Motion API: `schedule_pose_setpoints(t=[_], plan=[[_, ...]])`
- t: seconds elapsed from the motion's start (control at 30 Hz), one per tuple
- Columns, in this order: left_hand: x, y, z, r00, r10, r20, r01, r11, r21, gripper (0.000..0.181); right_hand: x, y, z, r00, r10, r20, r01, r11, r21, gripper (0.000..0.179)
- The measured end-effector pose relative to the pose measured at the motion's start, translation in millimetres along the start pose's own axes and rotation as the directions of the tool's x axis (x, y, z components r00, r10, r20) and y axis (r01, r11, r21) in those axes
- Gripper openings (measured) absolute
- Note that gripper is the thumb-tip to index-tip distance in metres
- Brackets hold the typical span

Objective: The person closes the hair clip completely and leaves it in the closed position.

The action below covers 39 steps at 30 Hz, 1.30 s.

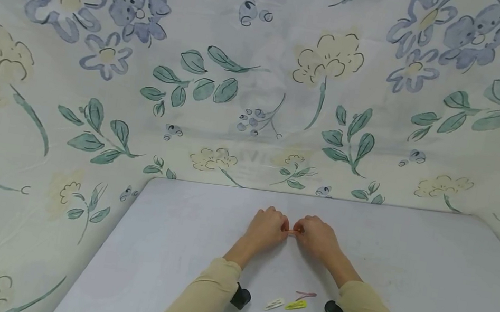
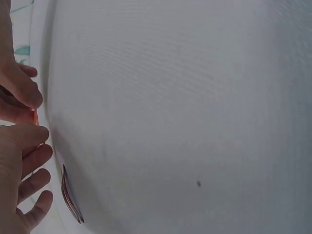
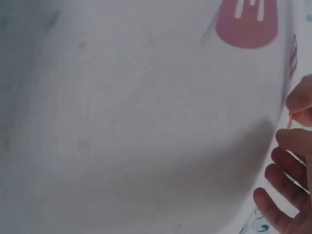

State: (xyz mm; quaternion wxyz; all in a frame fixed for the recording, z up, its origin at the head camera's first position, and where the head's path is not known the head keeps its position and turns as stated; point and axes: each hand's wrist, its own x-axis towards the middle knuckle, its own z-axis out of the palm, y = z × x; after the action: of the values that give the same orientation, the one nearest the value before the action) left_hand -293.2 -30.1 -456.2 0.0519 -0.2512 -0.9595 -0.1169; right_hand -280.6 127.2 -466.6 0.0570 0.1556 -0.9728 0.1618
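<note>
Both hands meet near the far part of the table. My left hand [image 1: 268,229] pinches one end of a slim orange hair clip [image 1: 292,232] between thumb and forefinger. Its other end is pinched by my right hand [image 1: 316,237], and the fingertips cover most of the clip. The left wrist view shows just a sliver of orange between the thumbs; there the left hand [image 2: 19,165] is lower and its other fingers are spread. In the right wrist view the right hand [image 3: 290,168] is the lower one, with the remaining fingers held off the clip.
Nearer the body lie a white hair clip [image 1: 274,304], a yellow one [image 1: 296,305] and a pinkish one [image 1: 305,295], splayed. Thin dark reddish strips [image 2: 70,195] show beside the left hand. A pink slotted shape [image 3: 248,34] appears in the right wrist view. Flowered cloth [image 1: 250,151] hangs behind the table.
</note>
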Motion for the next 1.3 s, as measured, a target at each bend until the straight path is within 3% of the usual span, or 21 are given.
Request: schedule_pose_setpoints(t=[0.6,1.3], plan=[[-1.9,3.1,3.7,0.998,0.044,-0.051,-0.036,0.988,0.149,0.006,0.6,0.0,5.6,1.0,0.007,0.014,-0.007,1.0,-0.03,0.012],[-1.3,3.1,6.5,0.999,0.025,-0.034,-0.019,0.986,0.165,0.005,-2.9,0.1,6.4,0.999,-0.011,-0.032,0.009,0.999,-0.052,0.013]])
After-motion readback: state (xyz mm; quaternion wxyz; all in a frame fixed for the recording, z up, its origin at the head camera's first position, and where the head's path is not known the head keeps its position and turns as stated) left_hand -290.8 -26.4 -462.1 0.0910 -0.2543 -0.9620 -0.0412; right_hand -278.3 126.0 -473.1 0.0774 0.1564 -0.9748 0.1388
